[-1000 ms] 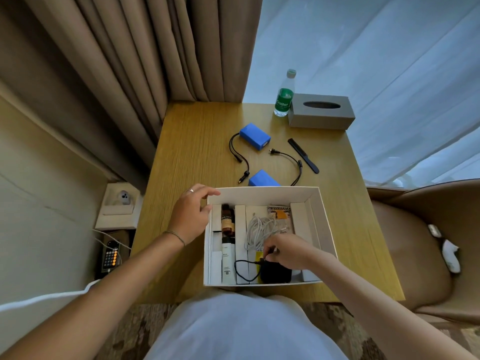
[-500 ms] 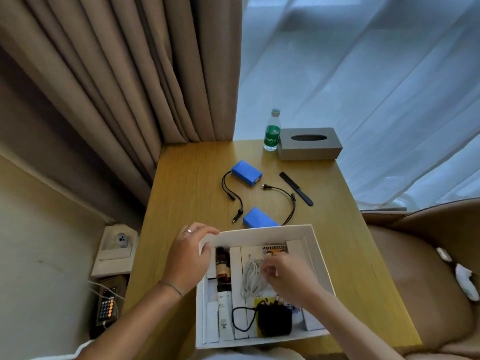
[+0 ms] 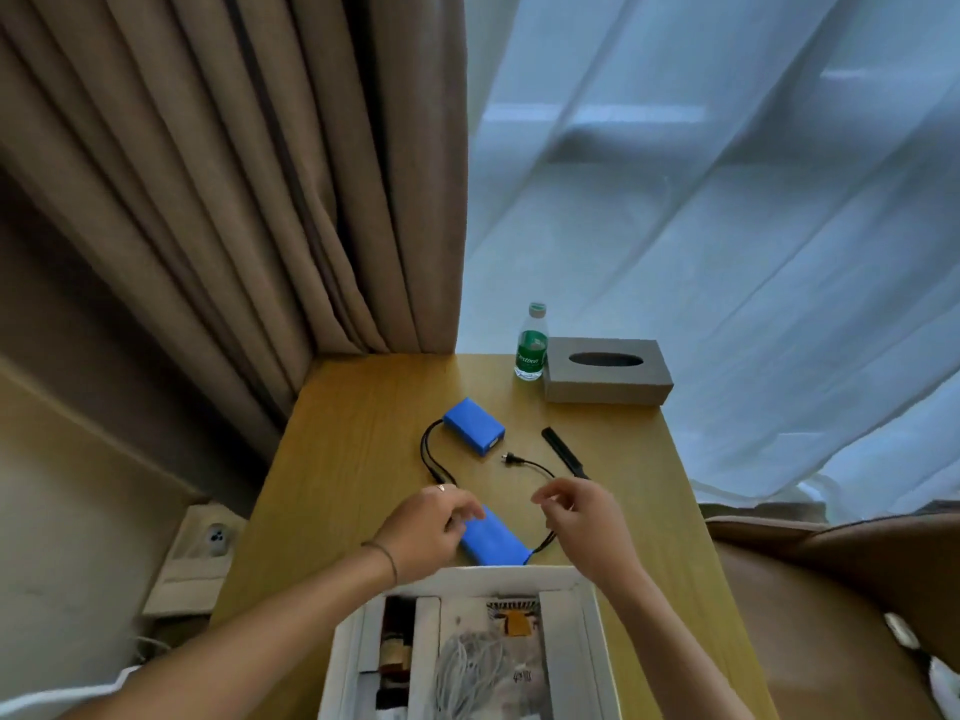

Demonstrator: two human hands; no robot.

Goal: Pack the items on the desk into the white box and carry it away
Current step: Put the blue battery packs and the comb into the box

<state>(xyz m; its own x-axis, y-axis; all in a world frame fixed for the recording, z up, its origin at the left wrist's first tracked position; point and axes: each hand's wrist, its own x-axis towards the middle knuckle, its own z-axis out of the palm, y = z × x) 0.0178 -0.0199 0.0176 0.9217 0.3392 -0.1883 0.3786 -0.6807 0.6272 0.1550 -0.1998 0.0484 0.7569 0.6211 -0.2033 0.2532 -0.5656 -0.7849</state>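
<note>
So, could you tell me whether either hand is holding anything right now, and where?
Left hand rests on the near blue pack's left end; a grip cannot be told. Right hand hovers by its cable, holding nothing.

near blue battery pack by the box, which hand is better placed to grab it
Left. The left hand already lies over the near blue battery pack's left end, beside the white box. The right hand hovers by its black cable, fingers curled.
</note>
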